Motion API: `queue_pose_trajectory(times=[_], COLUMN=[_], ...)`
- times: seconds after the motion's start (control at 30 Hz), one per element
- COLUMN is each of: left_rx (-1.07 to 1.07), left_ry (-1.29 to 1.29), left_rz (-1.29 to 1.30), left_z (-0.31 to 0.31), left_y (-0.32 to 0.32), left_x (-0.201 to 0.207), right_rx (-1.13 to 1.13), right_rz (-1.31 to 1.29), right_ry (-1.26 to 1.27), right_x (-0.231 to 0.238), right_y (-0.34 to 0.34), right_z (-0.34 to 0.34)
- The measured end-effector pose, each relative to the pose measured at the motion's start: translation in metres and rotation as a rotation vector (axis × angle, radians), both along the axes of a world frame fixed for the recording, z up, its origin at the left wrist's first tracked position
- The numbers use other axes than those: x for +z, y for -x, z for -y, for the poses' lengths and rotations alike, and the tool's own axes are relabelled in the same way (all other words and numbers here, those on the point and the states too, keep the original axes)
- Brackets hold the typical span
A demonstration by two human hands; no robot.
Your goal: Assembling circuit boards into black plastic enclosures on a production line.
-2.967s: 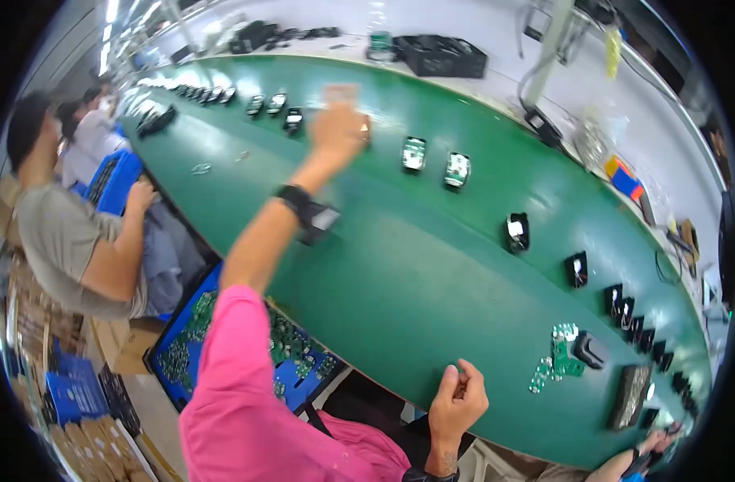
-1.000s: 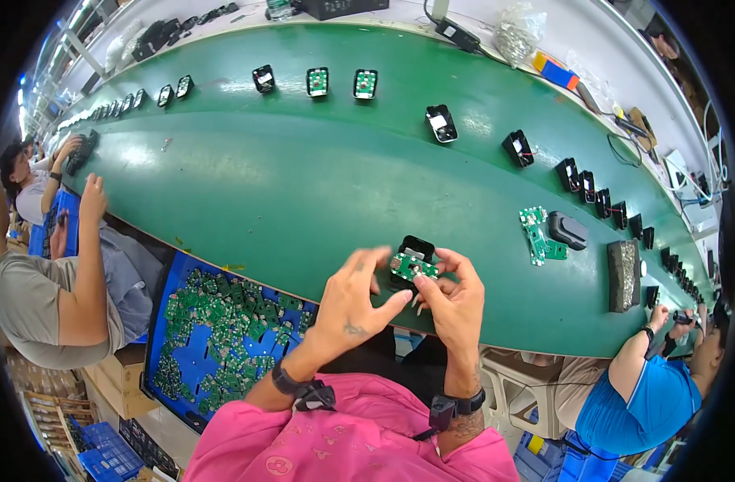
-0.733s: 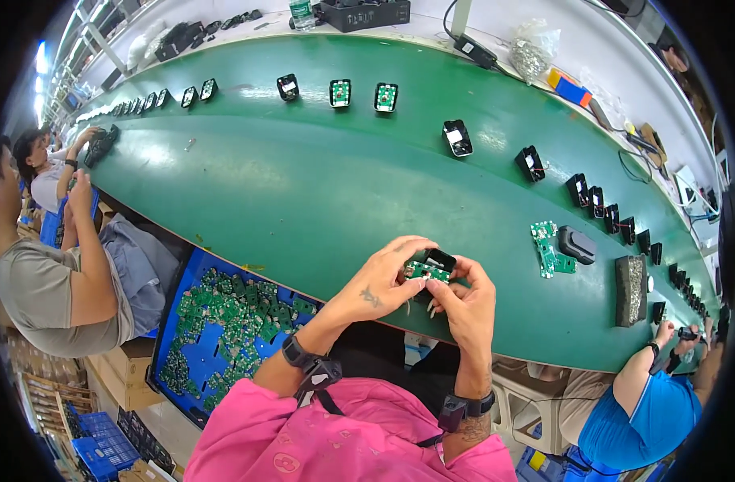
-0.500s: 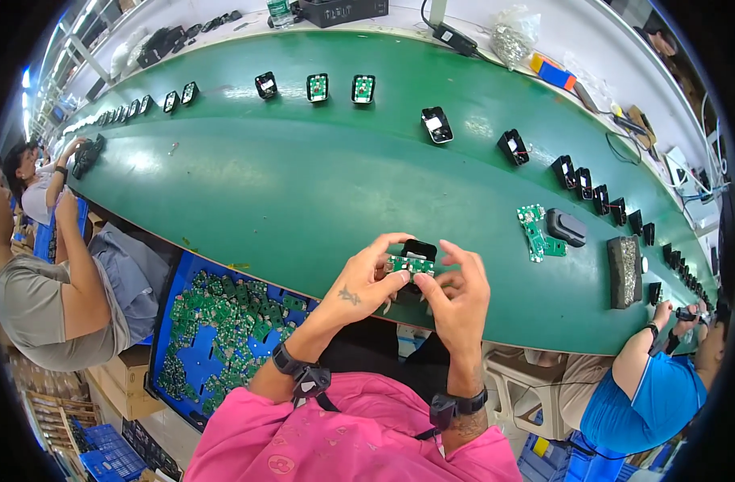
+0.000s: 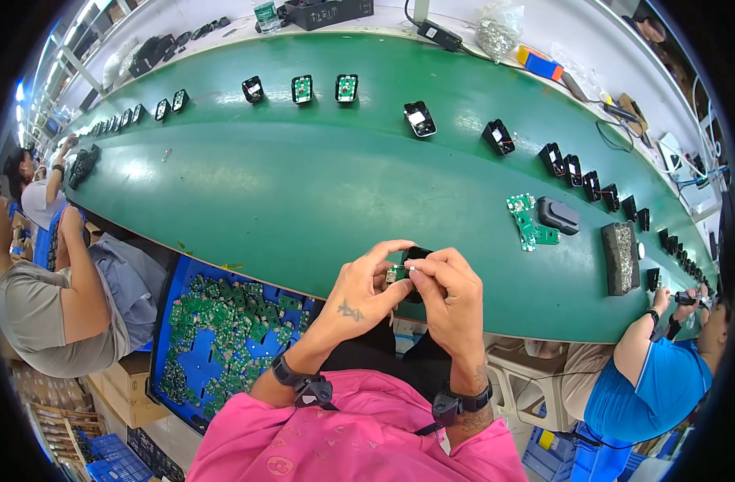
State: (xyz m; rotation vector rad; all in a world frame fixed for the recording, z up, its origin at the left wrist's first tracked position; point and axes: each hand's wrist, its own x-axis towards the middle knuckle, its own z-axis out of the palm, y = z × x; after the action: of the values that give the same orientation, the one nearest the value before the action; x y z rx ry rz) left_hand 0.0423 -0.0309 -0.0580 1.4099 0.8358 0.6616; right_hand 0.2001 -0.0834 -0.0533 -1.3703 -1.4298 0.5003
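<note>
Over the near edge of the table, my left hand (image 5: 369,283) grips a small green circuit board (image 5: 394,275) together with a black plastic housing (image 5: 416,253). The housing is mostly hidden behind my fingers. My right hand (image 5: 450,296) is closed beside it, thumb and forefinger pinched at a tiny whitish piece (image 5: 412,269), too small to name, next to the board. To the right lie several loose green boards (image 5: 530,225) and a closed dark grey case (image 5: 559,215).
Black housings (image 5: 418,119), some with boards inside, stand in a curved row along the green table (image 5: 303,193). A blue bin (image 5: 195,361) of circuit boards sits below its edge, left. A dark rough block (image 5: 619,259) stands right. Co-workers sit on both sides.
My right hand has shifted inward, its spread fingers now pinched together at the board. The board is now more covered by my fingers. The whole view has shifted slightly.
</note>
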Motion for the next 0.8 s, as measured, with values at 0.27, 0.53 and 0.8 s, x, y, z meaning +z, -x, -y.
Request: queue_pose_trajectory(times=[0.27, 0.53, 0.8], left_rx=[0.272, 0.413, 0.355], left_ry=[-0.325, -0.677, -0.737], left_rz=[-0.047, -0.059, -0.068], left_z=[0.015, 0.023, 0.021], left_y=[-0.011, -0.015, -0.008], left_x=[0.008, 0.02, 0.022], right_rx=[-0.145, -0.093, -0.018], right_rz=[0.169, 0.317, 0.186], right_ry=[-0.194, -0.107, -0.046], right_x=[0.004, 0.027, 0.035], right_y=[0.011, 0.013, 0.011], right_z=[0.006, 0.016, 0.017])
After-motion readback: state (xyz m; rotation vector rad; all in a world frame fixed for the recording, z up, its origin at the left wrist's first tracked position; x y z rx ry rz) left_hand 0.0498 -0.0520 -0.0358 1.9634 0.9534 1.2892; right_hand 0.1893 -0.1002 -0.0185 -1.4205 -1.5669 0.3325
